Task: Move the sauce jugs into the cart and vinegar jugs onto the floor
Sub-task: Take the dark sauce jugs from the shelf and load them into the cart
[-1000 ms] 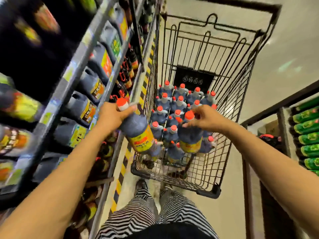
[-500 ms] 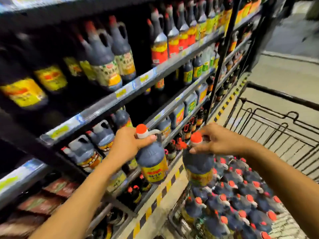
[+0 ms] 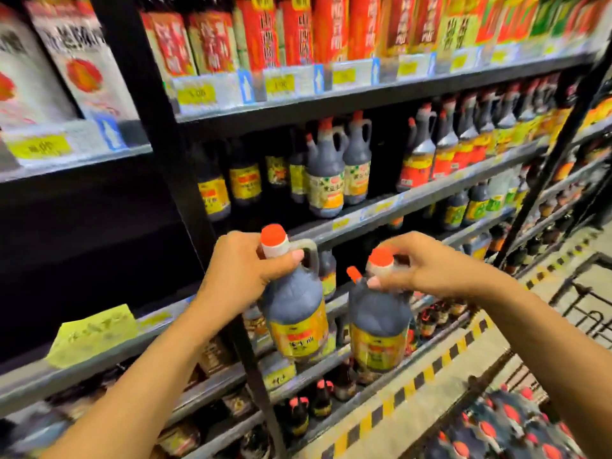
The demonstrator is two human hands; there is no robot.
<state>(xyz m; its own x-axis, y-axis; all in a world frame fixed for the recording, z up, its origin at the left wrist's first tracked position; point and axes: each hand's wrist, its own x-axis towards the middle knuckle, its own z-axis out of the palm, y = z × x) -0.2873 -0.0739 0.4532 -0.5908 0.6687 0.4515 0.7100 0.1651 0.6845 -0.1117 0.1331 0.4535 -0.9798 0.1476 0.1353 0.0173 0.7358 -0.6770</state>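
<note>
While both dark orange-capped plastic jugs hang before the black metal shelf [image 3: 414,197], left hand [image 3: 241,266] grips one jug [image 3: 294,303], right hand [image 3: 427,266] pinches the other [image 3: 379,323], fingers closed.

two dark sauce jugs, left jug [image 3: 296,313] and right jug [image 3: 379,329], upright, red-capped, yellow-labelled, held side by side before the shelves.

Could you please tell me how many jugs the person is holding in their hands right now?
2. A dark, red-capped plastic jug with a yellow label hangs from the left hand; a matching jug hangs from the right hand, by its neck.
</note>
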